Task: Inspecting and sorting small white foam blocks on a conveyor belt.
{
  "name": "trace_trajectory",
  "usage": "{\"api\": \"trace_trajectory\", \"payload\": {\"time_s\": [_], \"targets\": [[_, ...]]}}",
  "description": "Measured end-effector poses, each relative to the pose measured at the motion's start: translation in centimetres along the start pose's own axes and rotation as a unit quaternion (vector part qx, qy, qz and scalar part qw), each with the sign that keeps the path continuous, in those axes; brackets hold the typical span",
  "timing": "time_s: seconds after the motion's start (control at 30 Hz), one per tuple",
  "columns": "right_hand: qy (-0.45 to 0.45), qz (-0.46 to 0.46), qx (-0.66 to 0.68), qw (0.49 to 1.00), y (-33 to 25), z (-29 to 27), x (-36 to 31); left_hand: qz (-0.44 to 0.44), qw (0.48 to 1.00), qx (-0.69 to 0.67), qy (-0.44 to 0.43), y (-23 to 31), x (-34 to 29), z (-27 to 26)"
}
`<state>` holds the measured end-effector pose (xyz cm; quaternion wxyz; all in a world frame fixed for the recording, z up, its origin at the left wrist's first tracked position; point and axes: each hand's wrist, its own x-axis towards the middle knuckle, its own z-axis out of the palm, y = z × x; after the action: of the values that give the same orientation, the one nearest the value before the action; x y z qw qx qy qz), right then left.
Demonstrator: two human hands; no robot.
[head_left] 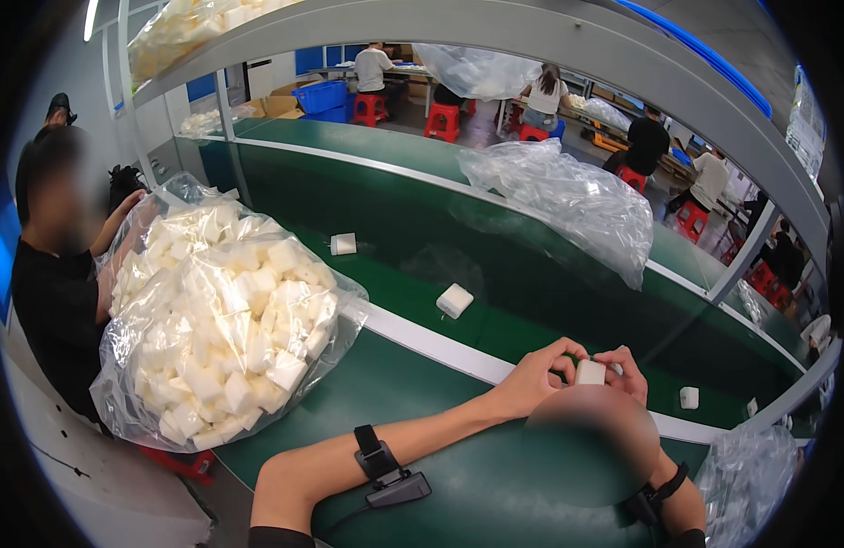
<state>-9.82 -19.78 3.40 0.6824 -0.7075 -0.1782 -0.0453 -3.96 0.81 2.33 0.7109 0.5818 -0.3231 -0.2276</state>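
Note:
My left hand (536, 378) and my right hand (628, 373) are raised together near the inner edge of the green worktop (458, 438). Between their closed fingertips sits a small white box-shaped piece (590, 373), like a charger housing. A blurred patch covers my right wrist and part of that forearm. Beyond the pale rail, similar white pieces lie apart on a green conveyor belt (394, 279): one piece (455, 300) left of my hands, another (344, 244) farther left, and one (689, 398) to the right.
A big clear bag (230, 320) stuffed with white pieces stands at the left, beside a seated person in black (57, 292). Crumpled clear plastic (568, 196) hangs over the far belt wall, and more plastic (746, 475) lies at right. A grey frame beam (495, 36) arches overhead. People sit on red stools behind.

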Motion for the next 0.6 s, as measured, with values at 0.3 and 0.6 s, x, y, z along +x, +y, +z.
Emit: {"api": "trace_trajectory", "payload": {"time_s": [0.3,0.6], "targets": [[0.02,-0.016,-0.024,0.999,0.39,0.6,0.02,0.009,0.998,-0.048,-0.03,-0.59,0.23,-0.29],[0.033,-0.046,-0.06,0.997,0.55,0.85,-0.09,0.029,0.997,-0.074,-0.007,-0.31,-0.22,0.54]]}}
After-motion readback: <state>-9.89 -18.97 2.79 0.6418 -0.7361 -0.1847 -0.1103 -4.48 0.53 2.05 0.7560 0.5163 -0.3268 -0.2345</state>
